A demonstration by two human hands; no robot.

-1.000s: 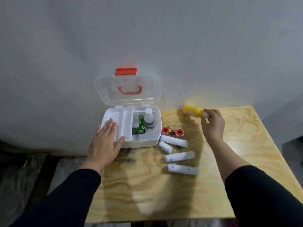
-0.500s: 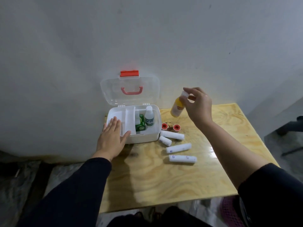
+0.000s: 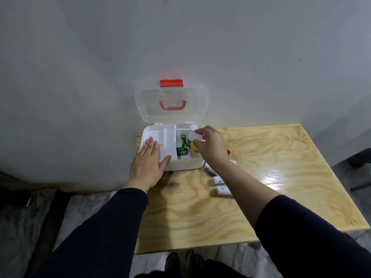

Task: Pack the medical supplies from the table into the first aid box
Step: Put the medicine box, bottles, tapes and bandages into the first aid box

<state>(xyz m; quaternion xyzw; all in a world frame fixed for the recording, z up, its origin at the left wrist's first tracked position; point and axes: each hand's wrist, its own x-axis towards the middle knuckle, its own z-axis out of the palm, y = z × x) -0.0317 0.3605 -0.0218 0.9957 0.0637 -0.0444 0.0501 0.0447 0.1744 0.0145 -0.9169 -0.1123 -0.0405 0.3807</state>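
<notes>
The white first aid box (image 3: pixel 186 165) stands open at the table's back left, its clear lid (image 3: pixel 171 105) leaning on the wall. Inside its right compartment are a green carton (image 3: pixel 182 148) and a white bottle (image 3: pixel 191 131). My right hand (image 3: pixel 210 144) grips a yellow bottle (image 3: pixel 195 148) by its cap, upright, low inside that compartment beside the white bottle. My left hand (image 3: pixel 147 163) lies flat with spread fingers on the box's left front rim. White bandage rolls (image 3: pixel 222 190) lie right of the box, partly hidden by my forearm. A red tape roll (image 3: pixel 228 151) peeks out behind my wrist.
The plywood table (image 3: pixel 271 167) ends at the right and front edges. A grey wall stands directly behind the box. Marbled floor and my feet show below the front edge.
My right hand carried the yellow bottle from the table's back, up and leftward, then down into the box's right compartment. My left hand stayed on the box.
</notes>
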